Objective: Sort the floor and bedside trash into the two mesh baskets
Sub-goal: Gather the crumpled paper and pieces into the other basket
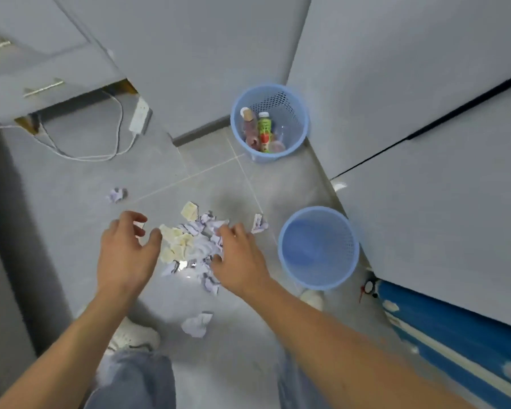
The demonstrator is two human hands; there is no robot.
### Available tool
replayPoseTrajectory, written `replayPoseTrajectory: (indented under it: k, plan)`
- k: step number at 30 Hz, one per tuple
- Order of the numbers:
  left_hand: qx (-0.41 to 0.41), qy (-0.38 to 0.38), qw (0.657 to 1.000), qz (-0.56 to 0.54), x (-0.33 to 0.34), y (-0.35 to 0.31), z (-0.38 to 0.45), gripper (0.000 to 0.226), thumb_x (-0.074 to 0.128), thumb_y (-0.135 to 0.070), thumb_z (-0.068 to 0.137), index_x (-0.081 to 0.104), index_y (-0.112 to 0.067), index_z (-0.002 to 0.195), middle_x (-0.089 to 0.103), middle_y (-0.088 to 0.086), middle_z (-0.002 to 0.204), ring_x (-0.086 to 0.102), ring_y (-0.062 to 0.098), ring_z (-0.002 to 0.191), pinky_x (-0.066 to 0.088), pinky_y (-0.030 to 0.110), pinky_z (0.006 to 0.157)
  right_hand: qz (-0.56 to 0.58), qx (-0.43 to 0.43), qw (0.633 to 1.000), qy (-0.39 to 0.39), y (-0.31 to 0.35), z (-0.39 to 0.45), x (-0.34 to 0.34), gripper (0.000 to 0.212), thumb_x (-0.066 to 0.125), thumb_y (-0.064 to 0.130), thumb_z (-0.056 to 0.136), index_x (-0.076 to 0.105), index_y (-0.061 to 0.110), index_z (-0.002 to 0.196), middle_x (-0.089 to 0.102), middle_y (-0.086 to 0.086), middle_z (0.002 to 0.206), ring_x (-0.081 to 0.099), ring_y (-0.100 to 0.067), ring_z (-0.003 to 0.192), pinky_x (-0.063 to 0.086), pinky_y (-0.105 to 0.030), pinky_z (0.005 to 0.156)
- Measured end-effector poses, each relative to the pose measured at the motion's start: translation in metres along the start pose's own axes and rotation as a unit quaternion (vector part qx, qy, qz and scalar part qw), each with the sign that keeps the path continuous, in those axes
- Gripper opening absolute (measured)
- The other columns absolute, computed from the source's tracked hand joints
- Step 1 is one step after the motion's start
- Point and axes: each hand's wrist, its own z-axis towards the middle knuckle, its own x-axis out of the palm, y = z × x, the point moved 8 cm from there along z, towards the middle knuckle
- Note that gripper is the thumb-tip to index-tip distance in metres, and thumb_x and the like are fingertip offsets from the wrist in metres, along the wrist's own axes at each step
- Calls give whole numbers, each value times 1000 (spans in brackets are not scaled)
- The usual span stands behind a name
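A heap of crumpled white and yellowish paper scraps (189, 243) lies on the grey tiled floor. My left hand (127, 249) hovers at the heap's left edge, fingers spread and loosely curled, holding nothing. My right hand (238, 258) rests on the heap's right side, fingers reaching into the scraps. Loose paper wads lie apart: one at the far left (117, 195), one to the right (259, 224), one nearer me (197, 323). The near blue mesh basket (348, 261) stands at the right with nothing visible in it. The far blue mesh basket (301, 125) holds bottles (264, 131).
A bedside cabinet with a drawer handle (43, 88) stands at the upper left, a white power strip (139, 116) and cables beside it. White wardrobe panels (425, 202) rise on the right. My shoe (133, 336) and jeans sit below the heap.
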Motion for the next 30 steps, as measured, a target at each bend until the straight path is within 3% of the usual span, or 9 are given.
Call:
replayPoseTrajectory:
  k: [7,15,20,25,28,30]
  plan:
    - [-130,-54,988,-60,46,110,-99,22,62,-32,92,54,-26,112,56,-1,98,56,26,100,48,41,75,-110,-66,987,100,-42,-19,70,50,59,23,92,43,23,140,41,-7,135,46,-35,124,49,-48,97]
    - [-157,-67,981,-89,152,251,-129,23,61,-36,94,54,-33,116,58,-10,103,55,18,100,48,36,73,-153,-166,968,112,-80,40,187,42,65,24,88,54,27,128,48,-3,128,56,-30,118,52,-44,94]
    - [-113,-33,990,-71,245,302,-57,53,65,-46,89,48,-35,139,52,-1,130,47,26,125,49,40,89,-249,-238,932,116,-100,120,261,68,73,27,84,43,32,145,37,-6,142,42,-34,127,50,-46,95]
    - [-33,42,998,21,323,307,45,115,77,-77,59,20,-50,155,19,4,161,20,33,147,43,53,106,-324,-251,905,116,-115,196,313,89,71,15,77,30,39,152,27,-5,153,32,-36,135,50,-50,100]
    - [14,65,993,99,356,306,76,125,73,-85,53,11,-52,156,13,5,164,13,36,149,35,57,110,-376,-258,885,94,-123,222,326,87,70,21,78,28,40,151,34,-4,147,37,-36,127,51,-50,95]
    - [42,31,990,127,364,305,86,115,72,-83,56,19,-51,153,22,4,157,21,35,142,37,55,106,-378,-285,879,54,-123,230,327,80,68,24,80,31,38,150,39,-5,142,40,-35,125,51,-48,92]
